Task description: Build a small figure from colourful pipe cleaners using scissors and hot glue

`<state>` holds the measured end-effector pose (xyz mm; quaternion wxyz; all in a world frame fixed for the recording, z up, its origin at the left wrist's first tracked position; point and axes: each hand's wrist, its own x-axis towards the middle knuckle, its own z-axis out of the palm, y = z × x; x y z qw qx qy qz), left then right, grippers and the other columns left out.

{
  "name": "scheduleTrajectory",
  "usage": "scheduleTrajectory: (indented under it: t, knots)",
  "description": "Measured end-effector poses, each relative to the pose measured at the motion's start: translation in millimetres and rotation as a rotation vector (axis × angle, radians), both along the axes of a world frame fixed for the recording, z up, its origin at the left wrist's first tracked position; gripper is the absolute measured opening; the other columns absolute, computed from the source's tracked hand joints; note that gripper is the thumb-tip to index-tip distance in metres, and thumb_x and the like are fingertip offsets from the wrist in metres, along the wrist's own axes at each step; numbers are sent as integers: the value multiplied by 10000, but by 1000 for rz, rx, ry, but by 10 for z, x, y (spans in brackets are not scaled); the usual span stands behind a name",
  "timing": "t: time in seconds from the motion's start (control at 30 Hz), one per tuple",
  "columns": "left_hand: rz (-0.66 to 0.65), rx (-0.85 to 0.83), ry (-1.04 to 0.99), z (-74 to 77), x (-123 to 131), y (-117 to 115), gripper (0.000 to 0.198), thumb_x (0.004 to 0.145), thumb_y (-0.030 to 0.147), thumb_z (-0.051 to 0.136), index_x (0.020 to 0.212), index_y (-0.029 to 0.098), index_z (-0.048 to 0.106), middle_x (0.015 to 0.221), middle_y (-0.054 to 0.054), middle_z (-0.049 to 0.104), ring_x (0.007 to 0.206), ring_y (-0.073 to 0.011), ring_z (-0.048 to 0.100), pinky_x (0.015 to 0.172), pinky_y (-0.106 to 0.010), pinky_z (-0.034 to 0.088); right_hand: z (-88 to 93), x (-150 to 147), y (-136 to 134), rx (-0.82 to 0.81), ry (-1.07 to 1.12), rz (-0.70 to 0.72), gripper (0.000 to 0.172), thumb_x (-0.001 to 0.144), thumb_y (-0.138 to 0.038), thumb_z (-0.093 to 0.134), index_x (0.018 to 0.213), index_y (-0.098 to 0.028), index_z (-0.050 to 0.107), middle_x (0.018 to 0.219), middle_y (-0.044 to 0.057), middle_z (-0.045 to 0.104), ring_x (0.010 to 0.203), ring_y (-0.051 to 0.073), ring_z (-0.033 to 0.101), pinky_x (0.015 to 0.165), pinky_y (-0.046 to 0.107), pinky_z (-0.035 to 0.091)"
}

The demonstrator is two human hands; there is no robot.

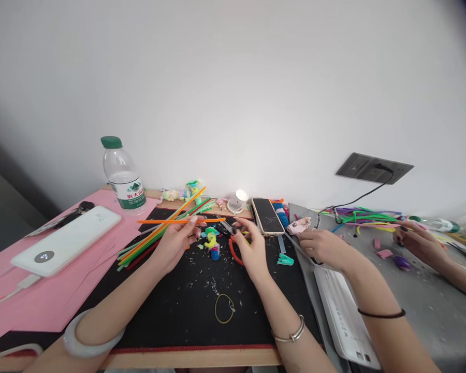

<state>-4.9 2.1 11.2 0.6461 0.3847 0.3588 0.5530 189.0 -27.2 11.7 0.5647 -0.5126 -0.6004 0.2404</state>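
The left hand [182,238] pinches a straight orange pipe cleaner [159,221] over the black mat [159,316], toward the far edge of the desk [198,358], while the right hand's [251,246] fingers close about a red-handled cutting tool [228,227] beside the strip's right end. That strip looks unworked, whereas the small yellow-and-blue figure [213,244] between the hands seems largely formed, with more figures [193,192] along the far edge. A phone [267,216] and a co-worker's hand [324,247] crowd the right side; clippings [212,282] litter the mat, and loose pipe cleaners [151,242] lie leftward.
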Motion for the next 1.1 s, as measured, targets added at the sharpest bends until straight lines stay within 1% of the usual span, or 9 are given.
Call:
scheduleTrajectory:
  t: [0.07, 0.17, 0.23, 0.33, 0.5, 0.63, 0.77, 0.93, 1.1]
  knots:
    - [-157, 24, 80, -7, 44, -57, 323, 762, 432, 692, 939, 164, 723, 750, -32, 618, 668, -113, 524, 661, -253, 457, -7, -77, -17, -125, 119, 207, 277, 766, -242, 641, 1040, -217, 674, 872, 42, 695, 730, 173, 598, 657, 294, 454]
    - [-283, 59, 192, -19, 85, -97, 323, 787, 443, 661, 925, 159, 731, 673, -24, 590, 663, -129, 520, 652, -260, 442, -22, -151, -21, -204, 336, 245, 116, 735, -288, 687, 805, -196, 697, 748, 25, 691, 621, 140, 569, 565, 255, 422]
    - [-235, 66, 194, -20, 89, -88, 325, 770, 452, 673, 885, 154, 731, 650, -14, 574, 644, -125, 509, 638, -258, 437, -26, -145, -8, -247, 437, 188, 133, 721, -316, 702, 729, -186, 675, 660, 14, 677, 520, 108, 500, 491, 233, 366]
    - [-4, 65, 110, -6, 60, -39, 305, 732, 450, 709, 817, 157, 715, 652, 4, 558, 612, -100, 484, 611, -237, 430, -25, -83, 26, -303, 521, 144, 187, 691, -339, 731, 727, -169, 661, 620, 21, 678, 453, 80, 414, 438, 217, 296]
    - [211, 72, 27, 33, 5, 4, 278, 686, 409, 756, 789, 159, 693, 749, 2, 600, 600, -78, 470, 577, -219, 412, -4, -20, 56, -284, 677, 153, 200, 660, -327, 762, 741, -169, 670, 635, 26, 675, 495, 89, 438, 461, 221, 320]
    - [91, 74, 226, 36, 42, -45, 291, 680, 438, 745, 665, 154, 682, 606, -2, 579, 550, -95, 459, 529, -230, 369, 34, -75, 12, -334, 750, 308, 295, 615, -326, 790, 863, -191, 703, 717, 30, 680, 508, 98, 450, 468, 239, 336]
    - [-90, 144, 390, 8, 93, -90, 281, 701, 438, 720, 645, 164, 694, 586, -8, 585, 550, -119, 469, 557, -254, 377, 22, -157, -32, -385, 626, 372, 228, 641, -328, 777, 800, -177, 711, 592, -11, 614, 466, 82, 398, 456, 228, 301]
    - [11, 137, 323, -43, 73, -64, 269, 726, 433, 706, 829, 186, 737, 579, 14, 554, 569, -117, 471, 551, -238, 361, -17, -170, -9, -385, 636, 326, 224, 688, -373, 742, 701, -166, 657, 619, 10, 647, 466, 79, 403, 459, 220, 298]
    - [26, 120, 249, -71, 55, -34, 260, 672, 393, 763, 834, 192, 741, 614, 9, 590, 564, -111, 488, 545, -237, 355, -31, -155, 4, -400, 648, 311, 256, 688, -399, 733, 684, -173, 615, 588, 11, 638, 460, 90, 400, 451, 223, 290]
